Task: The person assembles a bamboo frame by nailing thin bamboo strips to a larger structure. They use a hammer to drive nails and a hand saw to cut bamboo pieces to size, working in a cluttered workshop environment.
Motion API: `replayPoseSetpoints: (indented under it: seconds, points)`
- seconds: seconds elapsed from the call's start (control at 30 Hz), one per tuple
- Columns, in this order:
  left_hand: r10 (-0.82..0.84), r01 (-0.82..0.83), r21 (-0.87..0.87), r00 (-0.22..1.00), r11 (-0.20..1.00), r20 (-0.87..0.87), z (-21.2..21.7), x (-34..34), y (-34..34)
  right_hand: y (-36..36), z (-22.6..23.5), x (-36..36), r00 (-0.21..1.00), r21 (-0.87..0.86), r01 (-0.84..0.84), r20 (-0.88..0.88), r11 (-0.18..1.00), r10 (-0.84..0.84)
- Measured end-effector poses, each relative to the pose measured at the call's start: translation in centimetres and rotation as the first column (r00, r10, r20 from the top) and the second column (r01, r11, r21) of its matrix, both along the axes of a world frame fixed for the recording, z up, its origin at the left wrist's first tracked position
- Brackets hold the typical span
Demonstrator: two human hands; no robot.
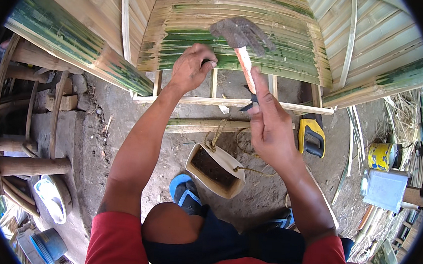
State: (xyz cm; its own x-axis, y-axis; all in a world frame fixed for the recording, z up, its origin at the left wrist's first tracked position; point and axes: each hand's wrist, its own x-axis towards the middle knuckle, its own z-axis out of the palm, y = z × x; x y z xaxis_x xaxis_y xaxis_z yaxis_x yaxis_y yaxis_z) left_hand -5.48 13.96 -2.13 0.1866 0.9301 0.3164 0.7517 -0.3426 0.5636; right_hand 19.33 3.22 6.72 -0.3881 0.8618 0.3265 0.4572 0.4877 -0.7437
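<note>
My right hand (272, 119) is closed round the handle of a claw hammer (244, 60). The hammer's dark head is raised over the green bamboo slats (179, 42), slightly blurred. On those slats, left of the hammer, my left hand (192, 68) rests with its fingers curled and pinched together; whatever lies between them is too small to make out. The slats lie side by side across a light wooden frame, whose front rail (199, 101) runs below both hands.
Slatted bamboo panels (96, 18) rise on both sides. On the dirt floor lie a cut-open container (216, 169) with a rope and a yellow-handled saw (312, 136). A yellow can (379, 155) stands at the right, a wooden railing (35, 167) at the left, and a blue bucket (48, 246) lower left.
</note>
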Motion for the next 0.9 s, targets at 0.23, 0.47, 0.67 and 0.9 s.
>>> replayPoseSetpoints:
  seconds: [0.23, 0.47, 0.67, 0.9]
  points:
    - [0.019, -0.017, 0.067, 0.999, 0.998, -0.033, -0.7, 0.0, -0.1, 0.4, -0.6, 0.0, 0.988, -0.083, 0.048, 0.152, 0.995, -0.035]
    - [-0.019, 0.02, 0.04, 0.999, 0.999, -0.029, -0.1, -0.5, 0.2, 0.6, 0.7, -0.9, 0.932, -0.159, 0.086, 0.362, 0.984, -0.023]
    - [-0.04, 0.005, 0.16, 0.975, 0.987, 0.216, -0.7, -1.3, 0.3, -0.7, 1.9, -0.6, 0.995, 0.149, 0.098, -0.01, 0.984, -0.098]
    - [0.004, 0.005, -0.033, 0.963, 0.999, 0.269, 0.6, -2.2, -0.3, 1.3, -0.5, -1.0, 0.984, -0.021, 0.083, 0.161, 0.996, -0.078]
